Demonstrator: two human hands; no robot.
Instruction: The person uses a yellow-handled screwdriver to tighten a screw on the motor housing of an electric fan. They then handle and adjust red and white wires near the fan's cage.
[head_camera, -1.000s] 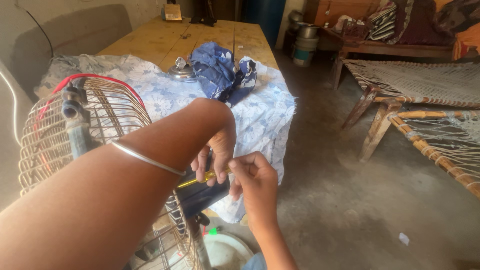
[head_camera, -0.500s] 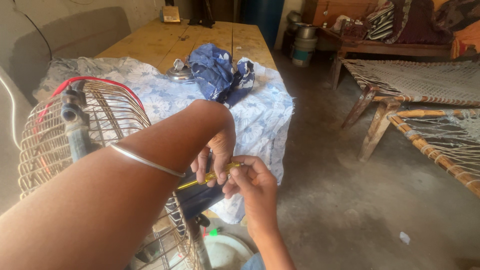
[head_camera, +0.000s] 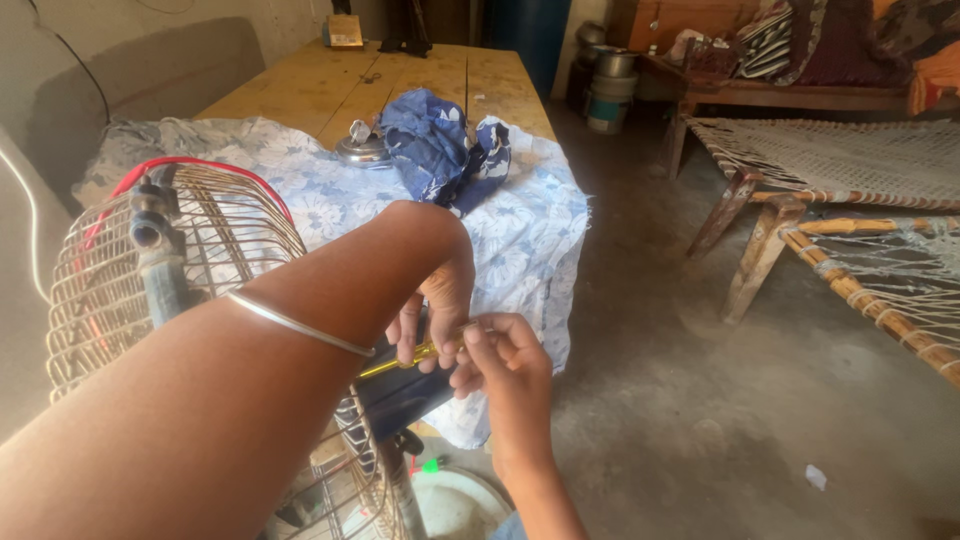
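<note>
The fingers (head_camera: 408, 335) of the left hand (head_camera: 435, 300) curled down around a slim yellow screwdriver (head_camera: 410, 358), and the fingertips of the right hand (head_camera: 505, 360) pinched its near end, so both hands were closed on the same tool. The screwdriver lay nearly level, its translucent yellow handle glossy, just above the dark motor housing (head_camera: 400, 395) at the back of a fan. A thin silver bangle (head_camera: 295, 325) ringed the left forearm.

The fan's wire guard (head_camera: 210, 240) was a rusty cream cage of thin curved rods, domed, with a red wire (head_camera: 200, 165) looped over its top and a grey tube fitting (head_camera: 150, 230) fixed against it. The fan's base (head_camera: 455, 505) showed pale and round at the floor below the hands.

Behind the fan stood a long wooden table (head_camera: 400, 80) of pale planks. Its near end was covered by a light blue floral cloth (head_camera: 520, 230) that hung over the near right corner. On the cloth lay a crumpled dark blue cloth (head_camera: 430, 145) and, just beside it toward the left, a shiny metal lid (head_camera: 362, 148). A small box (head_camera: 345, 30) sat at the table's far left edge.

The floor (head_camera: 700, 400) was bare grey concrete, dusty. To the right stood woven rope cots (head_camera: 860, 220) on wooden legs, and steel pots (head_camera: 610, 85) were stacked near the far wall.
</note>
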